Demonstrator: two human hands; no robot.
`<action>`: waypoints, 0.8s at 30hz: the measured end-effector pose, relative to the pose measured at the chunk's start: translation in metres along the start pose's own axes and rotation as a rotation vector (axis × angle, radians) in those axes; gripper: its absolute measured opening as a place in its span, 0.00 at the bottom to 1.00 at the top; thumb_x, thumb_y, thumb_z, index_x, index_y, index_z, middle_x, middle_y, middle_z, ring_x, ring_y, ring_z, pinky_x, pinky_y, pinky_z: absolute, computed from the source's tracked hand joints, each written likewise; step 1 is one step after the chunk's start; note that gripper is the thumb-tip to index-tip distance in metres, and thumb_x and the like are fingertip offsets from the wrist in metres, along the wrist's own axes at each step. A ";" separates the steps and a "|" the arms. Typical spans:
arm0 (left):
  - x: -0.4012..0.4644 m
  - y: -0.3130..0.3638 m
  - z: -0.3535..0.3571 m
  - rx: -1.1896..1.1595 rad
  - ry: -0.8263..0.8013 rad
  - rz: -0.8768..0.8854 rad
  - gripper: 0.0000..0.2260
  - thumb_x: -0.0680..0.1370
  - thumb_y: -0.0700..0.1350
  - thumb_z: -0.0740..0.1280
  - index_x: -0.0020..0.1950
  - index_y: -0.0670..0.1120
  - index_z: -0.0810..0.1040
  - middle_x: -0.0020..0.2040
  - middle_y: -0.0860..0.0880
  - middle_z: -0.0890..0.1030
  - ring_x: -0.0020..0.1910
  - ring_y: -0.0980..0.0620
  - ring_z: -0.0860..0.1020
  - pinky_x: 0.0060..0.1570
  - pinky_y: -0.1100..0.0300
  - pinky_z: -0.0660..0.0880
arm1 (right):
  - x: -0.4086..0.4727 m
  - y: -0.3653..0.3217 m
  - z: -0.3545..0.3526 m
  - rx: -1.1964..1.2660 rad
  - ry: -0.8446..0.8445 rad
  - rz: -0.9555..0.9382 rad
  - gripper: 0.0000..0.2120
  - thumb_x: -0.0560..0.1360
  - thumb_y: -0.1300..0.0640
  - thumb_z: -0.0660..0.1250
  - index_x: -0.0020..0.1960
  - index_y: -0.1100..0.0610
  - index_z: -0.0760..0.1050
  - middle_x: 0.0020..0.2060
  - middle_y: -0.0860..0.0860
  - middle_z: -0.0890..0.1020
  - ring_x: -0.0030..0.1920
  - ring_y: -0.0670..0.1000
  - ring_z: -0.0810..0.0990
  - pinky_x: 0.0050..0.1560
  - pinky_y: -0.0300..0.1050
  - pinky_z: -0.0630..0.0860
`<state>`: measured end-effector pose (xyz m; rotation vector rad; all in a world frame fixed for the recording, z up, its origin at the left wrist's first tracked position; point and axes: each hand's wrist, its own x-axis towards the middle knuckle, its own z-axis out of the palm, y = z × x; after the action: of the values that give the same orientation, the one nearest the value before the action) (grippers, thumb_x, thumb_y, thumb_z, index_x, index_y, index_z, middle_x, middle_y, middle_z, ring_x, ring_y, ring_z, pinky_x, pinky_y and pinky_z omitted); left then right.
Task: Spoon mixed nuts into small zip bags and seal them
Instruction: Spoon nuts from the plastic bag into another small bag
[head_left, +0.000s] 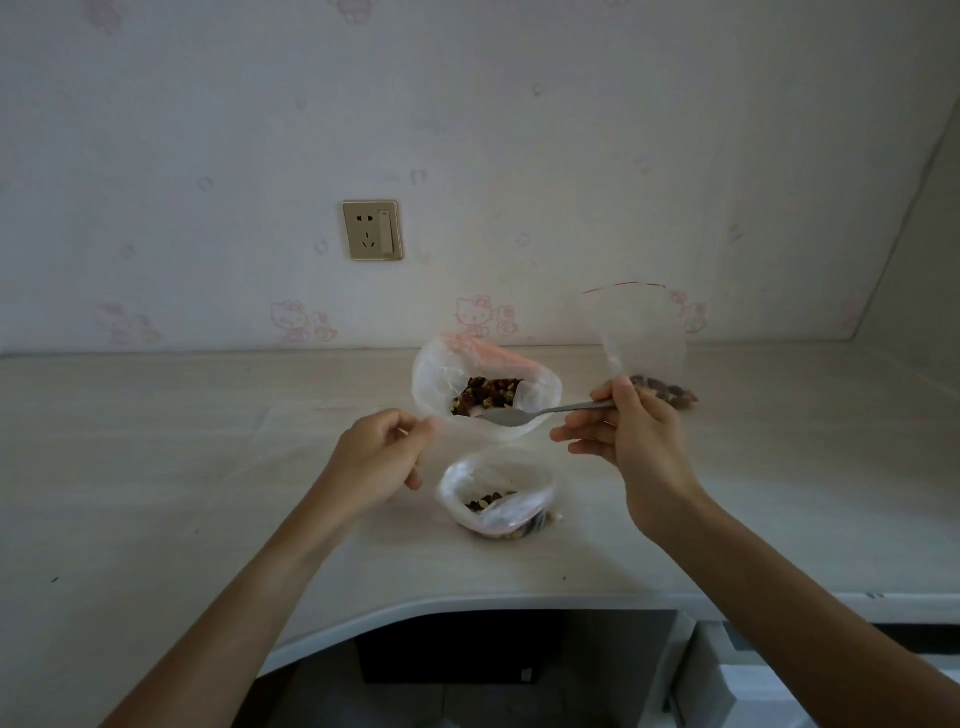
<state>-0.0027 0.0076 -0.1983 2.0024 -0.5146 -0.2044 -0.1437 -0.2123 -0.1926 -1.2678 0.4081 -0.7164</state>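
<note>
A large clear bag of mixed nuts (485, 396) stands open on the desk (156, 441). My left hand (382, 457) pinches its near-left rim. My right hand (631, 434) grips a metal spoon (524, 414) by the handle, its bowl lying at the big bag's front rim; I cannot tell if it holds nuts. Just in front lies a small zip bag (496, 493), open, with a few nuts inside. Behind my right hand stands another zip bag (647, 338) with a red strip at the top and nuts at its bottom.
The pale desk runs along a wall with cartoon-cat wallpaper. A wall socket (372, 230) sits above the desk, left of the bags. The desk's curved front edge (415, 605) is near me, with a dark recess below it.
</note>
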 end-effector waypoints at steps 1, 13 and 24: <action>0.007 -0.002 0.002 0.002 0.042 -0.005 0.13 0.80 0.60 0.69 0.48 0.50 0.81 0.36 0.53 0.84 0.34 0.55 0.83 0.32 0.59 0.74 | 0.005 0.001 0.003 0.008 0.002 0.022 0.18 0.88 0.51 0.53 0.50 0.62 0.75 0.35 0.59 0.86 0.40 0.63 0.87 0.35 0.46 0.82; 0.088 0.001 0.032 0.119 0.234 0.090 0.22 0.71 0.69 0.68 0.41 0.51 0.72 0.38 0.56 0.74 0.35 0.57 0.73 0.34 0.61 0.68 | 0.055 0.033 0.029 -0.321 -0.020 -0.061 0.19 0.87 0.50 0.55 0.51 0.63 0.77 0.35 0.55 0.87 0.38 0.54 0.88 0.39 0.52 0.83; 0.092 -0.009 0.043 0.100 0.310 0.287 0.20 0.82 0.51 0.68 0.34 0.48 0.64 0.30 0.53 0.69 0.28 0.57 0.68 0.30 0.63 0.63 | 0.082 0.045 0.046 -0.377 0.050 -0.079 0.18 0.86 0.51 0.59 0.46 0.62 0.79 0.31 0.54 0.86 0.31 0.54 0.87 0.27 0.41 0.78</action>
<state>0.0666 -0.0640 -0.2199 1.9811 -0.6120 0.3086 -0.0439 -0.2301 -0.2145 -1.6297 0.5541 -0.7619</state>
